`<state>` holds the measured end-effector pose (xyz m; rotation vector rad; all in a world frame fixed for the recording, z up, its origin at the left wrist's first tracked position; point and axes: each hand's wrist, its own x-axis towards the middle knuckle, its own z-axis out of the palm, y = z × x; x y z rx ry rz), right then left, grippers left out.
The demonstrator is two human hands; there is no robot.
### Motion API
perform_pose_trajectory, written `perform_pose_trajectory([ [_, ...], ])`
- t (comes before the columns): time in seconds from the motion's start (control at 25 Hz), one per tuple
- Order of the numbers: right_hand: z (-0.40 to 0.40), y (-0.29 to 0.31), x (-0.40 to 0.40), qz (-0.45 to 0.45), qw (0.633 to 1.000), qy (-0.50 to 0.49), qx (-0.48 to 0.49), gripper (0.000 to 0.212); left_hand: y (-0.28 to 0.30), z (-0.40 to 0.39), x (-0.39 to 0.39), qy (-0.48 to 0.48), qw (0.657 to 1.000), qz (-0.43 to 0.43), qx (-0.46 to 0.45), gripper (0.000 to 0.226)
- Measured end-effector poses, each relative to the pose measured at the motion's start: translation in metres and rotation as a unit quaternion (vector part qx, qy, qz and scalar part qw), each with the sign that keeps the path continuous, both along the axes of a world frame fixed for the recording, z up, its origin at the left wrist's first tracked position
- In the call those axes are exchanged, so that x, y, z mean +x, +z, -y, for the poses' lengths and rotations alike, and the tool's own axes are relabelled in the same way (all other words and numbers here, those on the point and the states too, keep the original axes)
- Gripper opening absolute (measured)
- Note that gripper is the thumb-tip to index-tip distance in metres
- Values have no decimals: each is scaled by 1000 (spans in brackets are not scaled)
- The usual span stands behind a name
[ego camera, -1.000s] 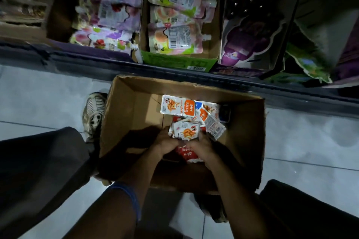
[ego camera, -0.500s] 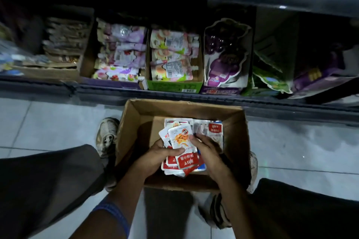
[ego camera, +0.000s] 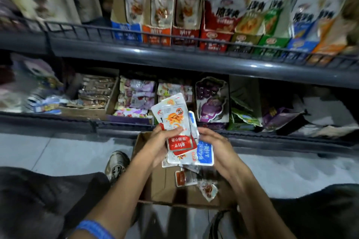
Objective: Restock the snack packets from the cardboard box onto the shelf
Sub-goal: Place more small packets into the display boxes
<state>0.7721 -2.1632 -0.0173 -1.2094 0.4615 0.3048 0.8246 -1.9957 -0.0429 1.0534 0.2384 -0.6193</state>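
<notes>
A: Item one, snack packets [ego camera: 175, 122]?
B: One fanned stack, white with red and blue ends, held above the cardboard box [ego camera: 155, 184], in front of the lower shelf [ego camera: 252, 139].
A: Holder?
B: Left hand [ego camera: 158, 145], fingers [ego camera: 172, 131] curled over the front of the stack, thumb side hidden. Right hand [ego camera: 215, 146] cups the stack's right edge by a blue-ended packet [ego camera: 206, 154]; its fingers are bent against the packets (grip from behind not visible).
A: Box contents?
B: A few loose packets [ego camera: 185, 178] on the bottom; the box stands on the tiled floor [ego camera: 58, 153] between the person's knees.
A: Upper shelf [ego camera: 174, 58]?
B: Upright display cartons [ego camera: 157, 6] in blue, orange and red, with larger bags [ego camera: 225, 4] to their right, behind a wire rail.
A: Other?
B: One shoe [ego camera: 116, 165] just left of the box; blue wristband [ego camera: 95, 228] on the left arm.
</notes>
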Motion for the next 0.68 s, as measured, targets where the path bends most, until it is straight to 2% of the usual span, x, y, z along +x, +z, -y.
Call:
perform_pose_trajectory([
  [0.12, -1, 26, -2, 0, 992, 71, -106, 26, 39, -9, -2, 4, 1000, 16, -18, 64],
  [0.2, 0, 43, -3, 17, 980, 94, -177, 17, 59, -13, -5, 9, 1000, 18, -19, 63],
  [0.32, 4, 67, -3, 54, 969, 56, -236, 8, 81, -14, -3, 51, 998, 24, -33, 52],
  [0.4, 7, 78, -4, 87, 971, -2, -221, 11, 96, -13, -3, 68, 995, 29, -60, 45],
  [0.56, -1, 86, -8, 100, 988, -39, -109, 19, 120, -6, 0, 70, 994, 41, -70, 26],
  [0.68, 2, 95, -5, 114, 981, -111, -110, 22, 128, -4, 6, 88, 992, 45, -82, 42],
])
